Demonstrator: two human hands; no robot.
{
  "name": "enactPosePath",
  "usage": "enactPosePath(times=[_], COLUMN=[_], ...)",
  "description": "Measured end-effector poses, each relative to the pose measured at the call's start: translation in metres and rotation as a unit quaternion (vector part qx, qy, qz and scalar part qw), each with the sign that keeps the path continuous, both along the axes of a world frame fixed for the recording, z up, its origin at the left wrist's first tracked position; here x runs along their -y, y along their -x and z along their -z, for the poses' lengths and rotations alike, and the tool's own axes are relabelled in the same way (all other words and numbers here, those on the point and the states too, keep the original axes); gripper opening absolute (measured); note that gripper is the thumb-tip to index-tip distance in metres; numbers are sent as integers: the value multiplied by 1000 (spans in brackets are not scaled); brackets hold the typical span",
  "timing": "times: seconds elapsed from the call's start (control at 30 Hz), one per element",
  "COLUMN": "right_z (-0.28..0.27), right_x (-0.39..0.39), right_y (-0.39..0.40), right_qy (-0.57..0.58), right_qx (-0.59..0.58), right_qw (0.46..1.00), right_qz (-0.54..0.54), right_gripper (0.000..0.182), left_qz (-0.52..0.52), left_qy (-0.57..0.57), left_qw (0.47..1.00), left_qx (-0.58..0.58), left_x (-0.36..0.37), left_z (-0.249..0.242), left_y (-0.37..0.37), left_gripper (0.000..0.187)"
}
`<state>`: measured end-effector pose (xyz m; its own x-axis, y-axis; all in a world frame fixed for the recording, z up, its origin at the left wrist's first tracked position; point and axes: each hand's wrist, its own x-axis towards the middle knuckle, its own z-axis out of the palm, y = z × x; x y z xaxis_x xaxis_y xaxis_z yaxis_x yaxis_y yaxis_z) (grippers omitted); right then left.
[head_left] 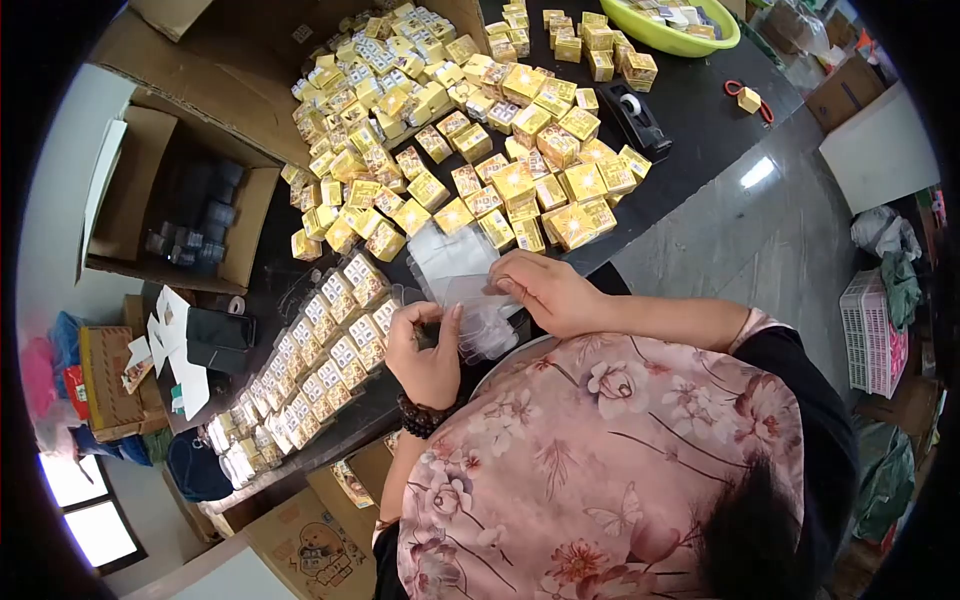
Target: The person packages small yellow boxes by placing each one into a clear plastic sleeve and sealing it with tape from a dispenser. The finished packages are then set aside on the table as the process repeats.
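A clear plastic piece [465, 318] is between my two hands, close to my body at the table's front edge. My left hand [425, 355], with a dark beaded bracelet at the wrist, pinches its left side. On its upper right, the fingers of my right hand [545, 290] close on the same clear plastic. Beneath and beyond lie whitish translucent sheets [445, 250]. A big heap of small yellow boxes [515, 185] spreads just past my hands. Left of my left hand, packed boxes [320, 345] stand in long rows.
An open carton [250, 50] spills boxes at the back. Another carton [180, 190] holds clear cases at left. A black tape dispenser [635, 120], red-handled scissors [765, 105] and a green basin [675, 38] are at right. A black box [220, 340] sits at left.
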<state>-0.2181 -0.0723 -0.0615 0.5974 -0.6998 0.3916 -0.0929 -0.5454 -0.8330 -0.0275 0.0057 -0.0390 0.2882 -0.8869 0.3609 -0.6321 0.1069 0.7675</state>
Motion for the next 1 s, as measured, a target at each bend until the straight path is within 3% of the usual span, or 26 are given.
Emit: enactPosePath(times=[0.1, 0.17, 0.2, 0.23, 0.27, 0.3, 0.33, 0.37, 0.4, 0.47, 0.5, 0.53, 0.6, 0.67, 0.7, 0.73, 0.77, 0.83, 0.93, 1.0], right_z=[4, 2, -6, -13, -18, -22, -23, -17, -21, -30, -29, -32, -43, -39, -32, -15, -21, 19, -5, -33], right_x=[-1, 2, 7, 12, 15, 18, 20, 23, 27, 35, 36, 34, 30, 36, 49, 72, 81, 100, 89, 65], right_y=[-2, -3, -2, -1, -1, 0, 1, 3, 4, 1, -3, 1, 10, 35, 53, 81, 106, 145, 154, 137], right_qy=[-25, -33, -74, -113, -115, -321, -509, -550, -550, -296, -382, -384, -205, -156, -31, 140, 152, 118, 81, 58], right_qx=[-21, -36, -105, -173, -172, -100, -21, -13, -11, -146, -148, -148, -261, -160, -140, -165, -279, -312, -343, -139], right_qw=[999, 997, 980, 950, 950, 894, 790, 753, 755, 882, 851, 851, 906, 966, 989, 967, 928, 920, 913, 969], right_qz=[-34, -67, -152, -235, -233, -296, -342, -362, -357, -336, -329, -325, -261, -126, 28, 136, 195, 206, 207, 197], right_gripper=[15, 20, 28, 37, 37, 42, 48, 52, 52, 66, 62, 62, 52, 48, 49, 53, 56, 57, 54, 47], left_qz=[34, 120, 141, 143, 205, 267, 302, 307, 334, 363, 327, 290, 327, 361, 352, 338, 337, 362, 325, 301], left_qy=[35, -30, -121, -122, -143, -162, -138, -139, -121, -104, -181, -256, -237, -218, -271, -320, -319, -392, -335, -248], left_qw=[998, 991, 982, 981, 965, 943, 925, 923, 922, 918, 918, 912, 904, 895, 865, 826, 825, 754, 780, 827], left_qx=[45, 50, -38, -38, -77, -115, -186, -186, -152, -120, -130, -138, -141, -144, -232, -319, -322, -383, -416, -405], left_x=[1, -2, -5, -6, -6, -6, -5, -3, -1, 1, -1, -3, -3, -8, -12, -15, -15, -15, -8, 1], left_z=[3, -5, -11, -14, -17, -19, -19, -21, -26, -29, -29, -29, -16, -3, 2, 5, 4, -1, 2, -3], left_y=[-2, -3, -6, -11, -15, -17, -16, -14, -13, -9, -8, -8, -16, -23, -25, -25, -22, -14, -19, -17], left_gripper=[18, 14, 11, 11, 10, 9, 10, 10, 11, 12, 13, 15, 13, 12, 16, 20, 20, 31, 40, 53])
